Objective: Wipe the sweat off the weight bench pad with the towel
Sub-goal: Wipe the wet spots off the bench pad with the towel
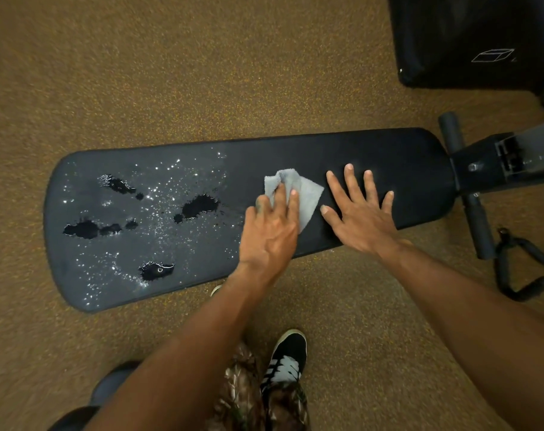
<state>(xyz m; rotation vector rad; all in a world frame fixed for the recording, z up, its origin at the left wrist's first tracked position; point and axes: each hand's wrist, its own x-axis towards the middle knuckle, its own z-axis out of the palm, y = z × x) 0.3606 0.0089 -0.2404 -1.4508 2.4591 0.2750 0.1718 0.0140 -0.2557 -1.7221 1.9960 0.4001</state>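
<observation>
Left hand [269, 234] fingers [283, 200] press the towel [309, 194] flat on the pad [388, 157]; right hand [362, 222] fingers [351, 181] spread.

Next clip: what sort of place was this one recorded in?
Most likely a gym or home workout room. A long black weight bench pad lies across the view, foam leg rollers sit on its frame at one end, and what looks like a curved black exercise handle lies on the speckled floor.

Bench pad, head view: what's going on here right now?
A person's left hand presses a small grey towel onto the middle of the black weight bench pad. The right hand lies flat on the dry part beside it. Sweat puddles and droplets cover the wider end, not yet wiped.
</observation>
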